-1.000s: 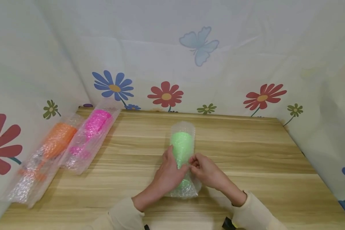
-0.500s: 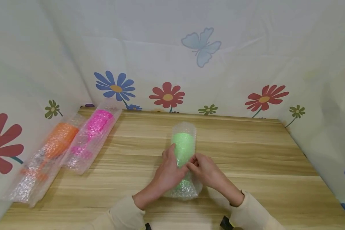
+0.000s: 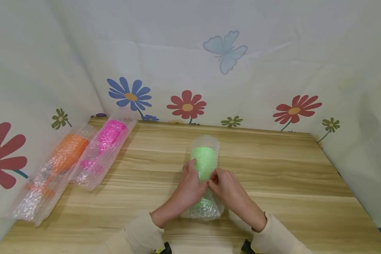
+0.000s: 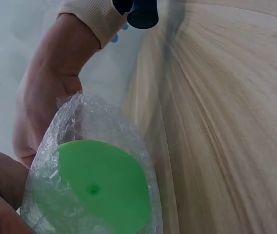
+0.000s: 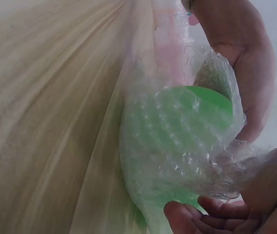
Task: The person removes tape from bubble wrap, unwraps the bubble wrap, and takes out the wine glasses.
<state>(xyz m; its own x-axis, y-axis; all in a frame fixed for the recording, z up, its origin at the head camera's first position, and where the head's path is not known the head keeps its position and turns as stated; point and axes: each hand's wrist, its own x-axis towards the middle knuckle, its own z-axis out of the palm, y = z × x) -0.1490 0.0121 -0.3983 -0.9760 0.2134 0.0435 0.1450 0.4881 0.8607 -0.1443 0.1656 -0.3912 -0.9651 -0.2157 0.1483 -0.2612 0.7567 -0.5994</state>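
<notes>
In the head view a green goblet-like object [image 3: 205, 158] lies in clear bubble wrap [image 3: 206, 141] on the table. My left hand [image 3: 190, 185] grips the wrapped object from its left side, thumb across the top. At its right side my right hand [image 3: 227, 185] pinches the wrap between thumb and index finger, touching the left thumb. The green round base [image 4: 104, 187] faces the left wrist view inside the loose wrap end. In the right wrist view that base [image 5: 177, 119] shows through the bubbles, with the right hand [image 5: 241, 209] below it.
Two more bubble-wrapped objects lie side by side at the table's left, one orange [image 3: 70, 150] and one pink [image 3: 112, 133]. The wooden table [image 3: 273, 169] meets a flower-printed cloth backdrop [image 3: 165, 63] at the back and sides.
The whole scene has shifted slightly rightward in the head view. Both hands stay on the green wrapped object, with the right fingers moving only a little at the wrap.
</notes>
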